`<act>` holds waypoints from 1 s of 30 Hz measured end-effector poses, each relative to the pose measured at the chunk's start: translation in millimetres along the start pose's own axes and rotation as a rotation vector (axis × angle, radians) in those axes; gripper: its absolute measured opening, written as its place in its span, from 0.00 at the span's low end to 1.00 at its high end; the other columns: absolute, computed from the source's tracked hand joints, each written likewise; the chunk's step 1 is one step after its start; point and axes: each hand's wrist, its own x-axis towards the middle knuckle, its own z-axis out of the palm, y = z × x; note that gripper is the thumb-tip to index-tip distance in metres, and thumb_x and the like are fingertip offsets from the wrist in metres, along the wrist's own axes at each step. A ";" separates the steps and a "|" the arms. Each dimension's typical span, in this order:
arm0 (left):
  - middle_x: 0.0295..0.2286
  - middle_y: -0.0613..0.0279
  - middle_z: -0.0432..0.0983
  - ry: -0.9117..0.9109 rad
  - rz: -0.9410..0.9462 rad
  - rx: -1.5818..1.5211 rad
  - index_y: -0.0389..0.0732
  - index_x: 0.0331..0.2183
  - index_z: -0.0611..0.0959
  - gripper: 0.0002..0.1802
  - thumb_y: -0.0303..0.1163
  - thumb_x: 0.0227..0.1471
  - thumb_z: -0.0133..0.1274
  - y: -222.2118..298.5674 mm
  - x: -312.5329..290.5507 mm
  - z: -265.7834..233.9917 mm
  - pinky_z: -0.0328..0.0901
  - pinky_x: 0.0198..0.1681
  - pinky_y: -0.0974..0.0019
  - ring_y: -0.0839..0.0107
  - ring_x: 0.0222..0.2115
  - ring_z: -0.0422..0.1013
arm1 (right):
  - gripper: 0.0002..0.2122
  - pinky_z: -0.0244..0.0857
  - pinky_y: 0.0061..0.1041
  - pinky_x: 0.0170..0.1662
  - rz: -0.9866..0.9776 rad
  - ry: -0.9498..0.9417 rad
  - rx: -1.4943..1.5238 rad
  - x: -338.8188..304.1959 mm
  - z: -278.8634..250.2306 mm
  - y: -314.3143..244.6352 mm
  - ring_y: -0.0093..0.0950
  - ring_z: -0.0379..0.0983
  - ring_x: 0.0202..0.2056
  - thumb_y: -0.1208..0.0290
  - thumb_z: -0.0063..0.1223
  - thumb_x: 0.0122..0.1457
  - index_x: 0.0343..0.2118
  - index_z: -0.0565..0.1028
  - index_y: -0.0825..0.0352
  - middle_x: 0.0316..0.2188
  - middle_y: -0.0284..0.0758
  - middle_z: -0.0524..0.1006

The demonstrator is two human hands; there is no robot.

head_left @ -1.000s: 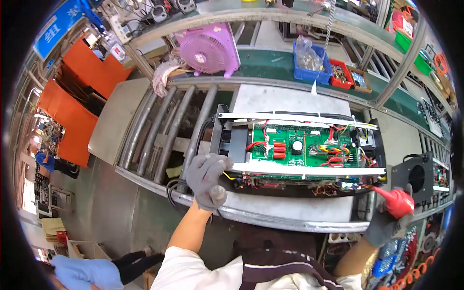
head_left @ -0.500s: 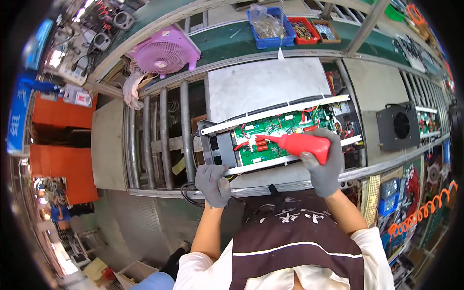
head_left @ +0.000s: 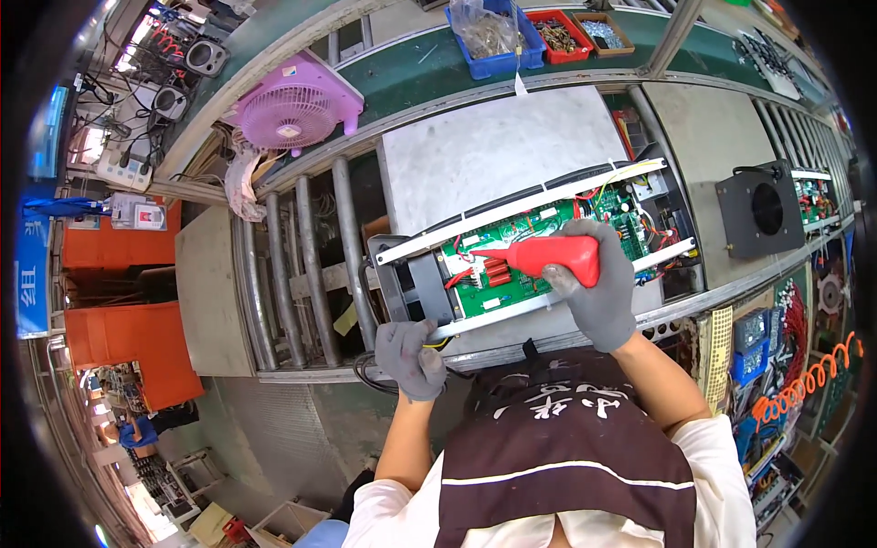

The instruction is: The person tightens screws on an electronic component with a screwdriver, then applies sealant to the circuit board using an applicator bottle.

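My right hand [head_left: 598, 297], in a grey glove, is wrapped around a red squeeze bottle [head_left: 553, 256]. Its thin nozzle points left over a green circuit board [head_left: 521, 297], close to red cylindrical parts [head_left: 496, 271] and red wires; whether the tip touches anything is unclear. The board lies inside a long open metal chassis [head_left: 402, 283] with white rails [head_left: 539, 199] along both sides. At the chassis's near left corner, my gloved left hand [head_left: 411, 359] has its fingers closed on the edge by the rail's end.
The chassis rests on a pale board [head_left: 502, 155] over a roller conveyor [head_left: 306, 265]. A black box with a round opening [head_left: 756, 212] stands to the right. Behind are a pink fan [head_left: 292, 114], a blue bin [head_left: 493, 50] and a red bin [head_left: 559, 38]. An orange coiled hose [head_left: 804, 374] hangs right.
My right hand and the red squeeze bottle have moved left and slightly away from me, taking the nozzle further left over the board. My left hand stays at the chassis corner. The whole view has tilted slightly.
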 end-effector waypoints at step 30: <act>0.19 0.58 0.72 0.024 -0.083 0.097 0.39 0.21 0.79 0.31 0.49 0.61 0.31 6.8 1.2 6.7 0.59 0.27 0.60 0.60 0.23 0.65 | 0.21 0.71 0.29 0.37 -0.035 0.018 0.029 -1.1 -9.2 11.1 0.35 0.78 0.34 0.66 0.68 0.48 0.43 0.71 0.67 0.36 0.40 0.78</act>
